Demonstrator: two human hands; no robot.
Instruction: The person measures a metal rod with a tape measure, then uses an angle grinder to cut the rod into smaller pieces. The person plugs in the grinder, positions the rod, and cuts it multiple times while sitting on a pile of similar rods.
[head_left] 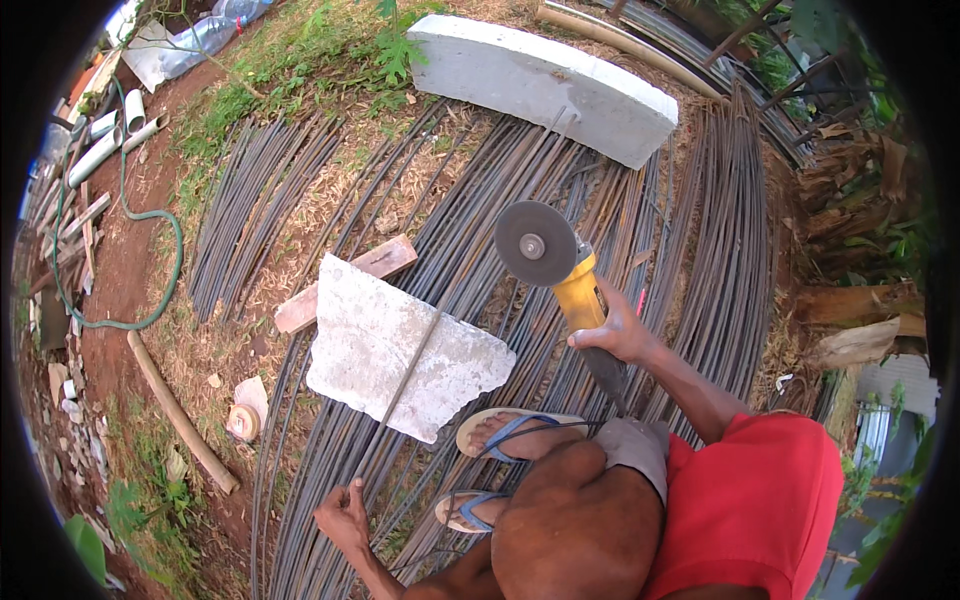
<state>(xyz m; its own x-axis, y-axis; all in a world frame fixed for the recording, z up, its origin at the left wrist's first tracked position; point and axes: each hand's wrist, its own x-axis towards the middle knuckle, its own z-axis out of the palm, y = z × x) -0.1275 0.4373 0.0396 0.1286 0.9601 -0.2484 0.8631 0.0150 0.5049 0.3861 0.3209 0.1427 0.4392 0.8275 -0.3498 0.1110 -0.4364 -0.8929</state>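
My right hand (622, 332) is wrapped round a yellow and black angle grinder (580, 292), held up off the rods. Its dark cutting disc (518, 262) points away from me, beyond a broken whitish slab (365, 315). Across that slab runs one steel rod (411, 368), raised above the others. Low on the left, my left hand (343, 518) closes on this rod near the slab's near edge; some of its fingers are hidden. Under the slab's far left edge lies a reddish block (385, 259). Many long steel rods (480, 215) lie bundled beneath.
A grey concrete block (535, 85) weighs on the rods' far ends. My sandalled feet (515, 436) stand among the rods, by the grinder's dark cord (545, 418). On the left lie a wooden pole (180, 415), a green hose (178, 265), white pipes (97, 157) and a small round reel (242, 422).
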